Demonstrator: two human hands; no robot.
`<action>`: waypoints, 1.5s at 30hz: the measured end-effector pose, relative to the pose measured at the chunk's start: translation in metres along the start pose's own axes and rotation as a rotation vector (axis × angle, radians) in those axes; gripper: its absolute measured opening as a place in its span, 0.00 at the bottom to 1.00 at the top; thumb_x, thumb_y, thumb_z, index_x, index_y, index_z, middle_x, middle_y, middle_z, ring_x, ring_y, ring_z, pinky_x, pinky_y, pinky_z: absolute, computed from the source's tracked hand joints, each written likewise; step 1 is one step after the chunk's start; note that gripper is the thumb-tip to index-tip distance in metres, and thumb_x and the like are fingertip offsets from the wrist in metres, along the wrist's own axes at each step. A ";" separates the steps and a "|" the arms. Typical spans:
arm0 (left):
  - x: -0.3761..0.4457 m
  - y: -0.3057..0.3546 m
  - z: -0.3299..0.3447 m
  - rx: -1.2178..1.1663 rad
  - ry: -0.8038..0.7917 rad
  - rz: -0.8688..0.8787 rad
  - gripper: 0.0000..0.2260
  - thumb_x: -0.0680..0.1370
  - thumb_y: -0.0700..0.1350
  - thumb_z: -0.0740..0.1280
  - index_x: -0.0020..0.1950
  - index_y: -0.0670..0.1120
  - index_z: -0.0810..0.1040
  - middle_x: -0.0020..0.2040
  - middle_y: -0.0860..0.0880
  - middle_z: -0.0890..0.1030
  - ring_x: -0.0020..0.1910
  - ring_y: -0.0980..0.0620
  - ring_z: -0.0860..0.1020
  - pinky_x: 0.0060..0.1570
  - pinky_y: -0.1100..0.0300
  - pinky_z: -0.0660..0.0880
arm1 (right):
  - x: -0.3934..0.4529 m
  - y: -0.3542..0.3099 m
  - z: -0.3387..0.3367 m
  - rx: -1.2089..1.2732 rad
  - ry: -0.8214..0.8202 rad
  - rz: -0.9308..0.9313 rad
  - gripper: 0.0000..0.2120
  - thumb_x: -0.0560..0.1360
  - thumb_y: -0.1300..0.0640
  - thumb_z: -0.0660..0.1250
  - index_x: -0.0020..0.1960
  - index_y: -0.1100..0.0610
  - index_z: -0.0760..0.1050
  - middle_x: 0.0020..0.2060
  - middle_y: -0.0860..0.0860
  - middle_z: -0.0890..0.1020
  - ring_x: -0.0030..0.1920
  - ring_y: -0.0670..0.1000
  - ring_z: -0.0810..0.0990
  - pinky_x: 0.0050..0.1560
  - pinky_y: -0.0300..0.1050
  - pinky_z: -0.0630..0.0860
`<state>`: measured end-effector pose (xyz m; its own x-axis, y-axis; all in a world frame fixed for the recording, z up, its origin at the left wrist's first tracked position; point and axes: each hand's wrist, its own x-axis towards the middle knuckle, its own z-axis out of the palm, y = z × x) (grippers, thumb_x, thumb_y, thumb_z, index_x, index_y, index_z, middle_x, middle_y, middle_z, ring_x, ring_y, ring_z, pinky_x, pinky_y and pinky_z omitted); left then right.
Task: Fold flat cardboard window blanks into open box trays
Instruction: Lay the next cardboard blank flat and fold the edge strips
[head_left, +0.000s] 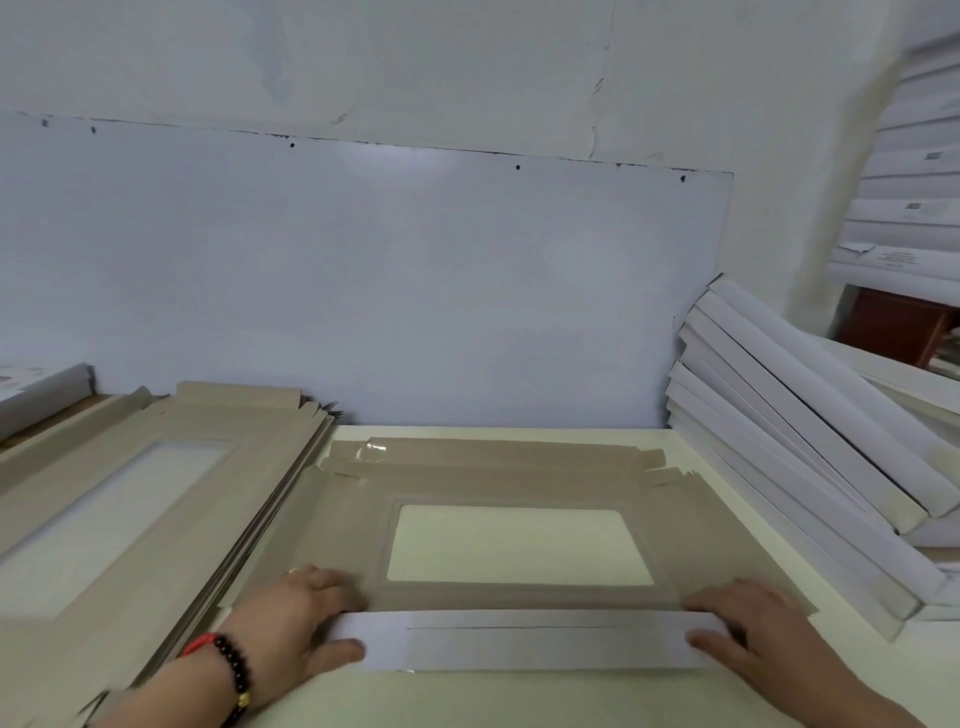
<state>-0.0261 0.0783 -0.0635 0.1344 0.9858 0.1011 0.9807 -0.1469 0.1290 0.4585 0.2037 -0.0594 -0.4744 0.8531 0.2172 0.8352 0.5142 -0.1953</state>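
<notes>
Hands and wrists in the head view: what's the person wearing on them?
Both forearms are bare, no sleeves or gloves. The left wrist carries a beaded bracelet: dark round beads, a red section and one gold bead. A ring shows on the left hand. The right hand wears nothing visible.

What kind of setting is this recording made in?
Probably a small packaging workshop, at a hand-assembly bench. A stack of flat grey-brown cardboard window blanks lies at left, folded white box trays pile up at right, and one windowed cardboard blank lies between both hands.
</notes>
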 end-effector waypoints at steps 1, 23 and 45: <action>0.001 0.004 -0.001 0.009 -0.025 0.011 0.29 0.71 0.72 0.56 0.68 0.61 0.72 0.68 0.61 0.71 0.64 0.57 0.71 0.62 0.66 0.65 | 0.003 -0.004 -0.002 -0.001 -0.020 -0.017 0.11 0.73 0.43 0.70 0.55 0.42 0.79 0.46 0.36 0.80 0.50 0.37 0.75 0.67 0.37 0.58; 0.006 0.074 -0.007 0.067 0.166 -0.083 0.10 0.76 0.50 0.65 0.57 0.53 0.77 0.53 0.54 0.77 0.54 0.51 0.74 0.52 0.62 0.69 | 0.007 -0.062 0.000 -0.106 0.010 -0.103 0.15 0.79 0.49 0.60 0.65 0.41 0.72 0.56 0.40 0.75 0.57 0.42 0.73 0.58 0.37 0.63; 0.051 0.096 0.003 0.117 -0.117 -0.087 0.12 0.80 0.50 0.51 0.54 0.49 0.73 0.56 0.47 0.77 0.57 0.45 0.73 0.54 0.54 0.69 | 0.046 -0.111 0.022 -0.251 -0.162 -0.144 0.17 0.83 0.47 0.47 0.60 0.49 0.71 0.56 0.49 0.77 0.56 0.53 0.75 0.56 0.48 0.68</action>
<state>0.0750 0.1144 -0.0494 0.0571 0.9981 -0.0216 0.9983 -0.0567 0.0156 0.3377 0.1879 -0.0481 -0.6137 0.7868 0.0663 0.7894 0.6096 0.0723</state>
